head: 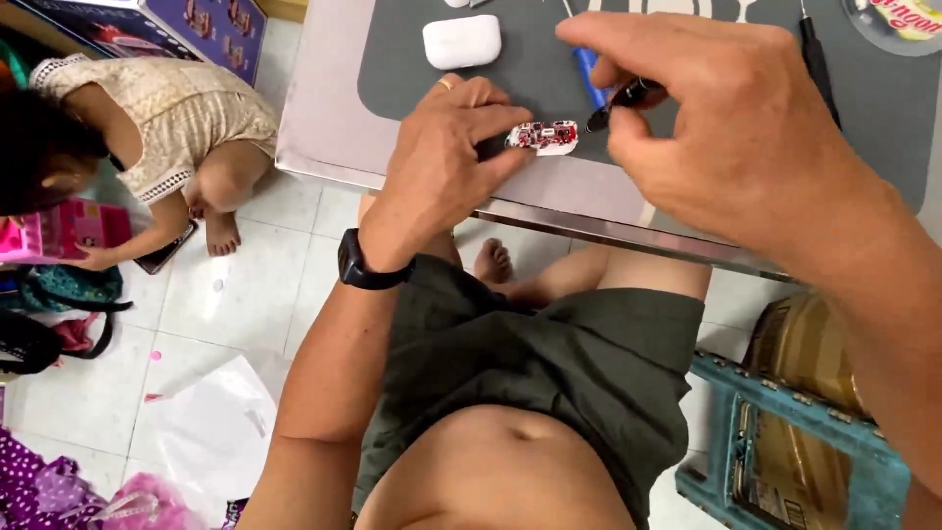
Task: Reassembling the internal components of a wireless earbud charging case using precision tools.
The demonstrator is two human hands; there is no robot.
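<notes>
Board (543, 137) pinned to mat (687, 88) under my left hand (442, 167), fingers pressing its edge. Right hand (716, 128) pinches black tool (618, 101), tip just at board; work looks mid-way, white case (461, 41) untouched nearby

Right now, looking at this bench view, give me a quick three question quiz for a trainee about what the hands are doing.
1. True or false: the left hand pins the small red circuit board against the table.
2. What does the right hand hold? A) a dark slim tool with its tip next to the board, B) the white earbud case, C) a pair of scissors.
3. Fill in: the white earbud case lies on the grey ____, beyond the left hand.

Key: 1 true; 2 A, the dark slim tool; 3 mat.
</notes>
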